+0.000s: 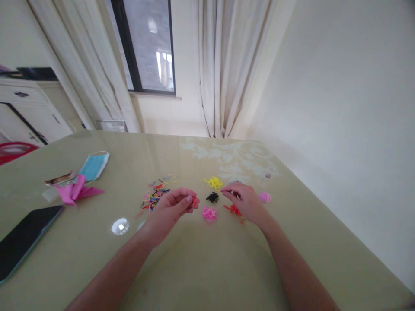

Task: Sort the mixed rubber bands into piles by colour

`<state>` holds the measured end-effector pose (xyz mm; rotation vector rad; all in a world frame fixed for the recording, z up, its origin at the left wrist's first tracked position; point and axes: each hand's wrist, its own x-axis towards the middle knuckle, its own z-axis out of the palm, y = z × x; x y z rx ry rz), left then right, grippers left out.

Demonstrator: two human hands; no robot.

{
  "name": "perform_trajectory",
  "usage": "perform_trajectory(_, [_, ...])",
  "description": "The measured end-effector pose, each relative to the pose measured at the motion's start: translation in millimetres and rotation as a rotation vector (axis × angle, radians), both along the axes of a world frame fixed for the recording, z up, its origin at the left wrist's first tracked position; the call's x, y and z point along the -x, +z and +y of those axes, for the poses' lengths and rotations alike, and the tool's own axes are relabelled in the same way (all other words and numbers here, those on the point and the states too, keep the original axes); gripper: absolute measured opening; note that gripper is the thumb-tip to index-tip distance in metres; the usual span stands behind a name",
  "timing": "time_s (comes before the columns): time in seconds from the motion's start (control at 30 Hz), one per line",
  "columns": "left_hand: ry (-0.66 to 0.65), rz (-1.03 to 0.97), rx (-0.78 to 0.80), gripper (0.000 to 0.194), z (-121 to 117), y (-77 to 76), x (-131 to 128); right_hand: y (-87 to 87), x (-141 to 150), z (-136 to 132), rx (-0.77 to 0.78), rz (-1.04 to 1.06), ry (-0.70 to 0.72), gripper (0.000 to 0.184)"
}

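My left hand [175, 207] is closed, with small red rubber bands [193, 201] between thumb and fingers. It is beside a mixed pile of coloured rubber bands [154, 195], partly covering it. My right hand [243, 198] is pinched over the right side of the sorted piles; what its fingertips hold, if anything, is too small to make out. Near its fingertips lie a yellow pile [214, 182] and a black pile [212, 197] of bands. A pink pile [209, 214] sits closer to me. Under the right hand, a red pile [234, 210] is partly hidden, and a bit of blue [235, 182] shows behind.
To the right are a pink round item [265, 197] and a small clear container [268, 175]. On the left lie a clear shiny dome [119, 226], a dark phone [27, 235], a pink folded paper crane [77, 191] and a blue face mask [94, 166]. A wall borders the table's right side.
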<state>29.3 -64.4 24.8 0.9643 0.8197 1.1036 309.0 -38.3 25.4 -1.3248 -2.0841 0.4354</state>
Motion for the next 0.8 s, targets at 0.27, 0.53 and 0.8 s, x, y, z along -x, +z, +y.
perform_trajectory(0.27, [-0.053,-0.184,0.09,0.03,-7.6,10.4,0.3,-5.2,5.0,-0.9,0.016,-0.02,0.008,0.018])
perform_trajectory(0.53, [-0.111,-0.198,0.101,0.03,-11.4,15.8,-1.7,-5.8,5.2,-1.5,0.018,0.018,0.016,0.017])
perform_trajectory(0.8, [-0.111,-0.203,0.081,0.031,-11.8,14.4,-0.9,-7.0,4.9,-0.2,0.022,0.013,0.016,0.018])
